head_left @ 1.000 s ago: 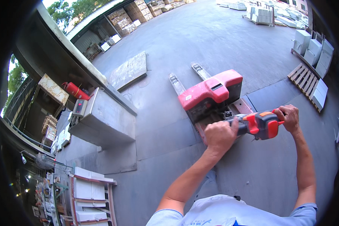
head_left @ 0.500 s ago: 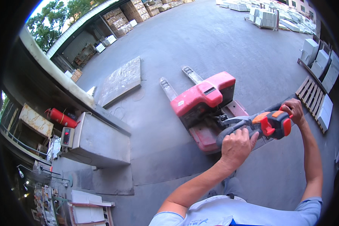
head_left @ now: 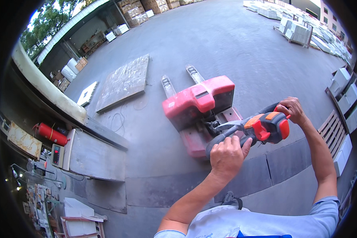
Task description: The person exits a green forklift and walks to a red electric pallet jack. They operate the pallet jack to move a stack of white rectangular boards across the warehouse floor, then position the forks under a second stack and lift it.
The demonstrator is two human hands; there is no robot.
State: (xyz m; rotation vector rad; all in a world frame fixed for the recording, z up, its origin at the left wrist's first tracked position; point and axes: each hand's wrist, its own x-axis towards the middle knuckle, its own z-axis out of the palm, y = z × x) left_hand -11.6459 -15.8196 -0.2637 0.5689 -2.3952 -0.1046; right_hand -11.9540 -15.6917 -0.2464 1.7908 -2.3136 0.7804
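Note:
Ahead of me stands a red powered pallet truck (head_left: 198, 99), its two metal forks (head_left: 194, 74) pointing away toward the yard. Its control handle (head_left: 267, 127), black and grey with orange and red buttons, is tilted back toward my body. My left hand (head_left: 227, 156) is wrapped round the left side of the black grip loop, with the thumb to the right. On the far right side of the handle, my right hand (head_left: 292, 108) is closed round the grip beside a red control; part of its fingers is hidden. One grey shoe (head_left: 228, 197) shows below.
A low metal platform (head_left: 123, 83) lies left of the forks, with a cable near it. At left are a grey metal cabinet (head_left: 97, 156), a display box (head_left: 57, 155) and a red fire extinguisher (head_left: 52, 134). A wooden pallet (head_left: 331, 129) and white blocks stand at right.
The truck and both hands have shifted left in the picture, and the view has turned slightly. The cabinet sits farther left, and my shoe has come into sight. Both hands keep their hold.

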